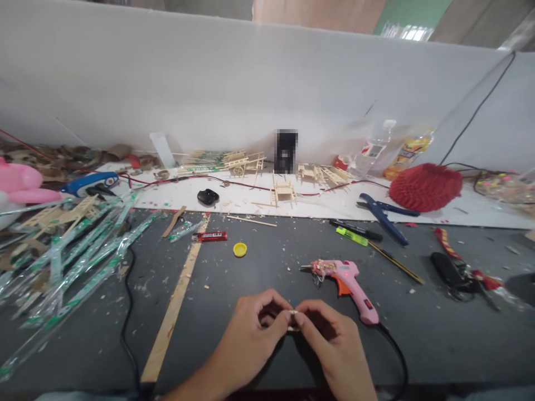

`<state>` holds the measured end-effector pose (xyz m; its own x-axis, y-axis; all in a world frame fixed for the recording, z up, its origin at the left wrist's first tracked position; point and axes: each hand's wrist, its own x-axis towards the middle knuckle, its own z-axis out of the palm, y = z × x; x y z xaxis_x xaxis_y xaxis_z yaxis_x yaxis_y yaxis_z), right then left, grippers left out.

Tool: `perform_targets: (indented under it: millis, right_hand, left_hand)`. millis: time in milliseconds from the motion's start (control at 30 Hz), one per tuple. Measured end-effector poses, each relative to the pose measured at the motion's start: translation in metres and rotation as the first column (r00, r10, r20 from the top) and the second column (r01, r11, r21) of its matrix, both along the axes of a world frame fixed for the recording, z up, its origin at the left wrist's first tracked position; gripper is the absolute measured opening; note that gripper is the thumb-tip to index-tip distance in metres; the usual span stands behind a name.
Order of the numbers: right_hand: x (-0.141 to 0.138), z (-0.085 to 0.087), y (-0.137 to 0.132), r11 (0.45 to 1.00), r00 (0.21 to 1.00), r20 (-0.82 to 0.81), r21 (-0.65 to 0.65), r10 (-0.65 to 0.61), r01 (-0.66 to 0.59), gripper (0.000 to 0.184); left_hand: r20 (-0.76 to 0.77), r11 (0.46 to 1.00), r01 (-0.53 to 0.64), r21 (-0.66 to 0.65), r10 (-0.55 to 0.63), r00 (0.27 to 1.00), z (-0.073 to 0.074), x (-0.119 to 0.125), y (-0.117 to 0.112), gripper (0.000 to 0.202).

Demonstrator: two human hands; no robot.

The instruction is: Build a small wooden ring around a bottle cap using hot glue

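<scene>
At the front middle of the dark table, my left hand (261, 323) and my right hand (330, 337) meet fingertip to fingertip. Both pinch one small pale wooden piece (293, 313), most of it covered by my fingers. Just beyond my right hand lies a pink glue gun (345, 278) with an orange trigger, its nozzle pointing left. Past my hands sits a round yellow cap (239, 250). A small wooden stick model (283, 192) stands on the white board farther back.
Plastic-wrapped stick bundles (83, 262) cover the left side beside a blue glue gun (90, 182). A wooden strip (173, 306) runs along the table. Blue cutters (384, 217), a red knitted item (426, 187), a pencil (397, 263) and keys (455, 273) lie right. Bottles (378, 147) stand behind.
</scene>
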<state>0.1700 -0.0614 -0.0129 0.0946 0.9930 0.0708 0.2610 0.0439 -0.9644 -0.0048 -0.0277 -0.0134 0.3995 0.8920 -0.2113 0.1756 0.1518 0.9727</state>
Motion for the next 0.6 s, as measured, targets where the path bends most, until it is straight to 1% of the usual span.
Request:
perform_targets:
  millis: [133,300,467,600]
  right_hand:
    - [0.0,-0.002,-0.002,1.0,1.0,-0.006,-0.027,-0.012,0.012,0.028]
    - [0.003,-0.006,-0.003,0.998,1.0,-0.014,-0.054,0.021,-0.022,0.029]
    - [0.005,-0.015,-0.001,0.998,0.999,-0.014,-0.043,0.039,-0.039,0.031]
    - [0.006,-0.022,0.001,0.998,0.999,-0.01,-0.051,0.043,-0.044,0.032]
  left_hand:
    - [-0.004,1.0,0.008,0.004,-0.008,1.0,0.001,0.001,0.001,0.025]
    - [0.0,1.0,0.007,0.029,-0.007,1.0,0.0,-0.001,0.0,0.028]
    - [0.012,0.999,-0.005,0.052,0.004,1.0,-0.003,0.0,0.001,0.032]
    - [0.018,0.999,-0.011,0.05,0.01,1.0,-0.001,0.002,0.004,0.033]
